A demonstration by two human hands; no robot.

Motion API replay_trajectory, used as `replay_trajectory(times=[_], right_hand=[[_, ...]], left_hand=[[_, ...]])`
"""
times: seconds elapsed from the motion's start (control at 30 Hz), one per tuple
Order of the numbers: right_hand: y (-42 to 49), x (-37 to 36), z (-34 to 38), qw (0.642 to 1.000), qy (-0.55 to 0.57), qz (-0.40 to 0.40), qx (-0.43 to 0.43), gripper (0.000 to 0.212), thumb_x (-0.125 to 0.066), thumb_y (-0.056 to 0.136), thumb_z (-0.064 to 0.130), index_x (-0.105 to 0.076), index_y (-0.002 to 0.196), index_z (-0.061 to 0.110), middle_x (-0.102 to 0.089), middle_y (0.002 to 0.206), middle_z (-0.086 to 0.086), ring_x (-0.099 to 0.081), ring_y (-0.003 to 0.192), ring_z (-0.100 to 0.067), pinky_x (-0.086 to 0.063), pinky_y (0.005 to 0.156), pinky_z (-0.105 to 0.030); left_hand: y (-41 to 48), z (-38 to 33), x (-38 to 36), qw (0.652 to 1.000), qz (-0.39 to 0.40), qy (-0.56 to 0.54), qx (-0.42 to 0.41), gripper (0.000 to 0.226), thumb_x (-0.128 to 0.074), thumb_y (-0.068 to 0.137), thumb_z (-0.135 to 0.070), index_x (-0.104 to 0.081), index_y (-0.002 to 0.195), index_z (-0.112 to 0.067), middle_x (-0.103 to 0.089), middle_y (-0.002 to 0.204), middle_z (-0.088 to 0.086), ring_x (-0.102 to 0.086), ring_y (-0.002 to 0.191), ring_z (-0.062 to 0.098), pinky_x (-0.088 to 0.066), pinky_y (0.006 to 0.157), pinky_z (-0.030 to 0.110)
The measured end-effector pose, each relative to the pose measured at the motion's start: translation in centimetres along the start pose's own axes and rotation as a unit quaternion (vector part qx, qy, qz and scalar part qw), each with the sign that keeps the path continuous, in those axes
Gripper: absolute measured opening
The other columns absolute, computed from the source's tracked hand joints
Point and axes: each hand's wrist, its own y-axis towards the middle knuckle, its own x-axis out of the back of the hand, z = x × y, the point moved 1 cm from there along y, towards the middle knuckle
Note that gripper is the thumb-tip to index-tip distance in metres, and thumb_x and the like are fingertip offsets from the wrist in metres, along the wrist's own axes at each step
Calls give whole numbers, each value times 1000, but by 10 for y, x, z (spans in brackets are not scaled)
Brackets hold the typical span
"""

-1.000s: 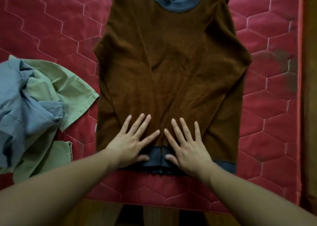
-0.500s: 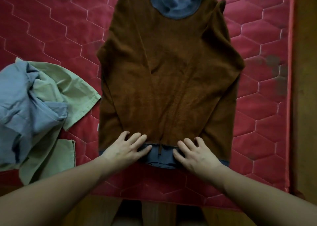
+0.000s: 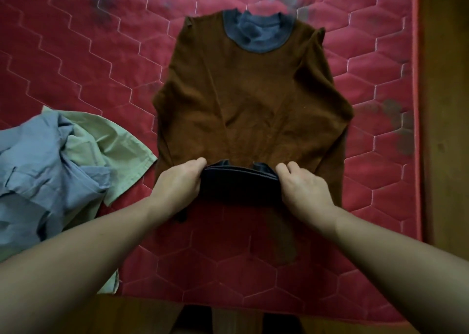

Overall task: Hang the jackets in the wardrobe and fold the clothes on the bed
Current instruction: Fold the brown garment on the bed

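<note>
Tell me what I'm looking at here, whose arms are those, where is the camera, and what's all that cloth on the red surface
There is no machine here. A person wears a camera on the head, looking down, so the two bare arms are their own. The red quilted mattress is the bed. A brown sweater with a blue collar lies flat on it, sleeves folded in. The left hand and right hand each pinch the sweater's dark blue hem and lift it, probably to fold it up toward the collar. On the left lies a crumpled pile of blue and green clothes, not yet folded.
</note>
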Motion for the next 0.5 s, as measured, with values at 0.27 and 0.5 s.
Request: replay_trajectory(times=[0.27, 0.5], right_hand=[[57, 44, -34, 985, -39, 94, 136, 25, -42, 102, 23, -37, 126, 22, -40, 92, 0, -47, 59, -23, -42, 52, -37], [131, 111, -75, 971, -42, -4, 236, 39, -33, 89, 34, -54, 118, 20, -58, 89, -5, -64, 66, -34, -53, 51, -41]], left_hand=[[48, 9, 42, 986, 73, 8, -148, 30, -56, 96, -47, -47, 116, -27, -60, 109, -10, -65, 87, 18, -52, 69, 34], [131, 5, 116, 954, 12, 78, -288, 30, -41, 95, -42, -51, 114, -21, -57, 107, -3, -65, 79, 28, -50, 57, 36]])
